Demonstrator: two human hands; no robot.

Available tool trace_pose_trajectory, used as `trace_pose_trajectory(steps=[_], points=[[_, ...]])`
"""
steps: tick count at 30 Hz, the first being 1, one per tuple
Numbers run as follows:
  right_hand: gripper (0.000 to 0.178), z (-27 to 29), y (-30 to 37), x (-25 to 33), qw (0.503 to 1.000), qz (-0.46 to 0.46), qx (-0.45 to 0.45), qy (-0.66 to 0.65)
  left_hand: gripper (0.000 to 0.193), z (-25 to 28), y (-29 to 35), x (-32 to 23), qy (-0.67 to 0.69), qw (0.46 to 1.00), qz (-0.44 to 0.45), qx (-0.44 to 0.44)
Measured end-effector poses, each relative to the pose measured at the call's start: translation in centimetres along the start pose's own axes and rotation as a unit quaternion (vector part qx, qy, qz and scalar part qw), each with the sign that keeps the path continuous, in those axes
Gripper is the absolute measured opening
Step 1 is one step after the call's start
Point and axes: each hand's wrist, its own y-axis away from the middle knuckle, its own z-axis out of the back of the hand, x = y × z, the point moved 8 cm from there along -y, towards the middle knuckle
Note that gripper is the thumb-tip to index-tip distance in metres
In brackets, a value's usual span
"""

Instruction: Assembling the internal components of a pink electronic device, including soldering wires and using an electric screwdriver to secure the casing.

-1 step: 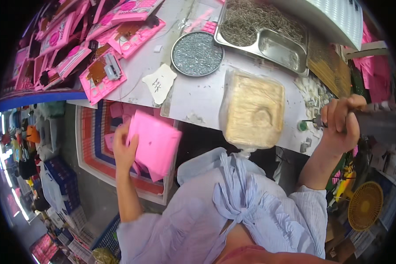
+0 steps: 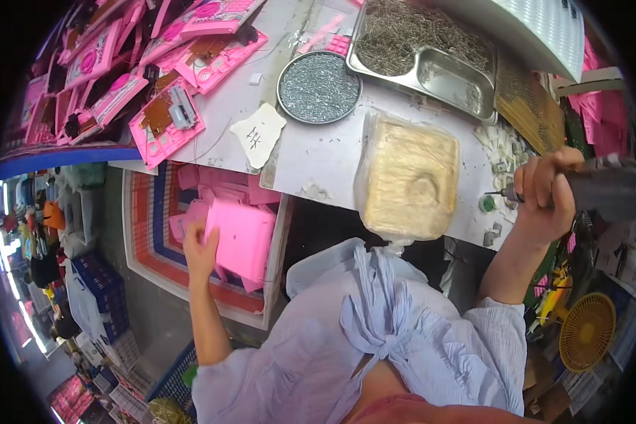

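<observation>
My left hand [image 2: 203,249] is pinching a pink case [image 2: 242,237] by its left edge, thumb up top, some fingers out of sight. The case sits over the crate [image 2: 145,237] beside the worktop [image 2: 311,159], with more pink parts [image 2: 222,192] under it. My right hand [image 2: 544,189] is wrapped round a dark power screwdriver [image 2: 604,187], bit pointing left, well apart from the case. I'd call this the handling step between crate and worktop, but can't tell if the case is coming or going. Either way the next move calls for a firm pinch and clearance past the crate's rim and the worktop edge.

Main thing in the way is a plastic-wrapped pad [image 2: 411,177] hogging the front of the worktop between my hands. Behind it there's a round dish [image 2: 311,121] of small silvery bits and a metal tray [image 2: 445,76]. Upper left, a messy pile of pink shells [image 2: 92,63] with loose wires, easy to snag imo.
</observation>
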Motion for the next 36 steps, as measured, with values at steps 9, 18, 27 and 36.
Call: trace_pose_trajectory(steps=[9,18,27,36], points=[[0.036,-0.2,-2.8,-1.9,0.994,-0.004,-0.05,0.094,0.06,-1.5,14.5,23.1,-0.403,0.805,0.432,-0.056],[0.039,4.6,-4.1,-2.1,0.974,0.015,-0.046,0.22,0.017,-7.5,-8.0,-21.9,0.036,0.951,-0.305,-0.026],[0.053,3.2,-4.1,-1.9,0.978,0.024,-0.089,0.187,0.05,-26.0,1.7,-34.3,-0.036,0.823,-0.48,0.302],[0.046,3.9,-2.4,-3.1,0.974,0.038,-0.063,0.212,0.03,-18.6,-4.8,-30.8,-0.017,0.884,-0.43,0.181]])
